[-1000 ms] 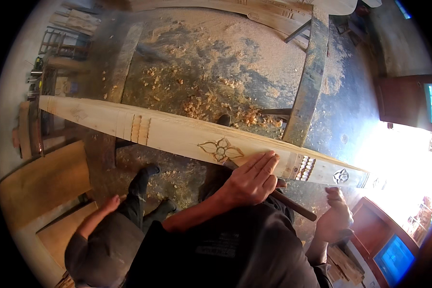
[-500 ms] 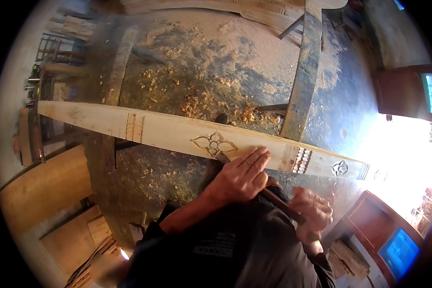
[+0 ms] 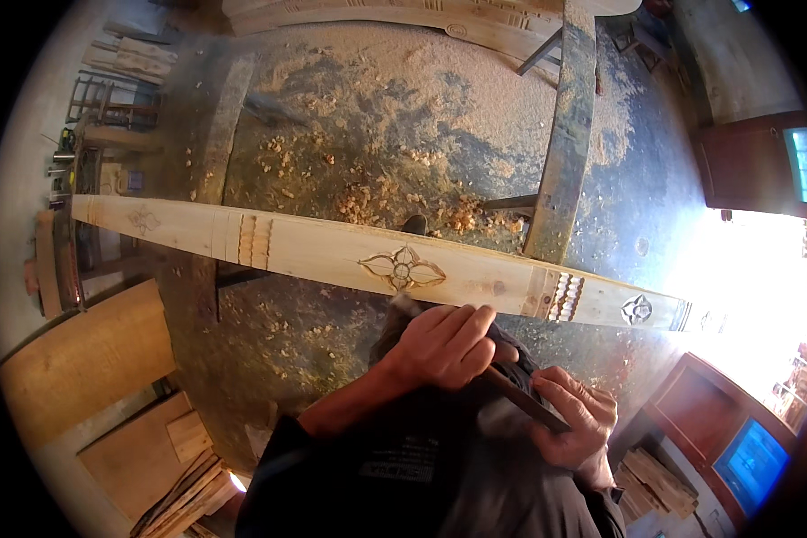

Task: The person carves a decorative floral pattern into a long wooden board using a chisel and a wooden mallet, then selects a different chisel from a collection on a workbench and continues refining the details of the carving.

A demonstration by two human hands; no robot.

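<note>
A long pale wooden plank [image 3: 314, 251] lies across the view, carved with a four-petal flower motif [image 3: 402, 268], grooved bands [image 3: 253, 240] and a small rosette [image 3: 637, 309]. My left hand [image 3: 444, 345] is curled just below the plank's near edge, under the flower motif, with its fingers closed over the front end of a dark chisel-like tool [image 3: 524, 401]. My right hand [image 3: 574, 417] grips the tool's rear end, close to my body. The tool's tip is hidden under my left hand.
Two worn beams [image 3: 565, 134] [image 3: 224, 125] carry the plank above a floor strewn with wood shavings [image 3: 368, 193]. Boards [image 3: 90, 359] and offcuts [image 3: 184, 480] lie at lower left. At right are a dark cabinet [image 3: 744, 166] and a glaring bright patch [image 3: 744, 296].
My left hand has come off the plank's top and closed over the tool at its near edge. My right hand has risen to the tool's rear end.
</note>
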